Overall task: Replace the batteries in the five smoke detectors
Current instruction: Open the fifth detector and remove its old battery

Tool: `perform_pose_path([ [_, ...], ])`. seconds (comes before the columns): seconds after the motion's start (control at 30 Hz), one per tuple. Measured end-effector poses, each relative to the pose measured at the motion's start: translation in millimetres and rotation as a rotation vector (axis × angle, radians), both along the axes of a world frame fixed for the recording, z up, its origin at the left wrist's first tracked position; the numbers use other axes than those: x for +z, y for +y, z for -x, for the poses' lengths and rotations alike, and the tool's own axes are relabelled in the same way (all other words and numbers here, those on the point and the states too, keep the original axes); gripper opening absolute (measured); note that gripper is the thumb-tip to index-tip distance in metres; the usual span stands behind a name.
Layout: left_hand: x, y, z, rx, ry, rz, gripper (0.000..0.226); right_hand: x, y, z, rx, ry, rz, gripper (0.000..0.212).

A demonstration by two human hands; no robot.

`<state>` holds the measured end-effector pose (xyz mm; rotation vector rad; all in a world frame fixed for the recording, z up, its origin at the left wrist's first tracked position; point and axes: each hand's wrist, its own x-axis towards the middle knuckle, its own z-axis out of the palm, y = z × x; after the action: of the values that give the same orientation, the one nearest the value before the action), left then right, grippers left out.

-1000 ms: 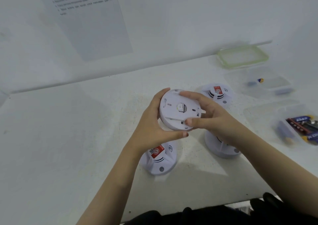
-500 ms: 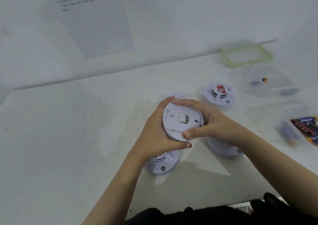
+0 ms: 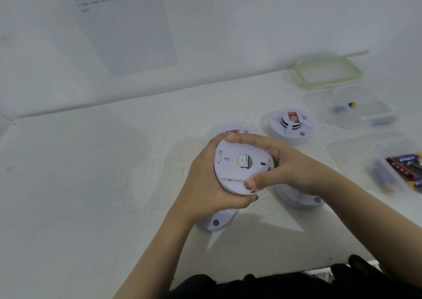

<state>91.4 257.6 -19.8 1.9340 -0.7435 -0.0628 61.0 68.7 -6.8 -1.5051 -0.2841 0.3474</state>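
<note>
Both bare hands clasped around one round white plastic smoke detector [image 3: 242, 164], held above the white table [image 3: 91, 184] with its flat back plate facing the camera. Left hand [image 3: 205, 184] cupping the left and lower rim, thumb tip curled under the bottom edge. Right hand [image 3: 290, 168] wrapped over the top and right rim, thumb pressed flat on the lower part of the back plate. Small round label with a dark patch at the plate's centre.

Four more white smoke detectors on the table around the hands: one just behind the held unit [image 3: 233, 129], red sticker partly showing; one further right [image 3: 291, 125], fully visible with a red sticker on top; one under the right wrist [image 3: 299, 198]; one under the left hand [image 3: 217, 221], mostly hidden.

Far right, a clear plastic tub with batteries [image 3: 404, 170] in dark blue and red wrapping. Behind it, another clear tub [image 3: 356, 111] with a few loose batteries, and a green-rimmed clear lid [image 3: 327, 71] near the wall. Printed paper sheet [image 3: 121, 24] on the wall, text too blurred to read.
</note>
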Motion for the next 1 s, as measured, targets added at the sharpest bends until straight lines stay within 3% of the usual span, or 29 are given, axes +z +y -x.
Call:
perform_pose_path([
  [0.53,6.7,-2.8,1.7,0.005,0.023,0.036,0.092,21.8,-4.2,1.0,0.025,-0.084,0.223,0.073],
  [0.7,12.1,-7.3,-1.2,-0.001,0.02,0.055,0.089,27.8,-6.6,4.0,0.015,-0.083,0.152,0.079],
  [1.0,7.4,-10.8,1.1,-0.033,-0.01,0.065,0.094,20.1,-8.0,6.4,-0.041,-0.063,0.122,0.072],
])
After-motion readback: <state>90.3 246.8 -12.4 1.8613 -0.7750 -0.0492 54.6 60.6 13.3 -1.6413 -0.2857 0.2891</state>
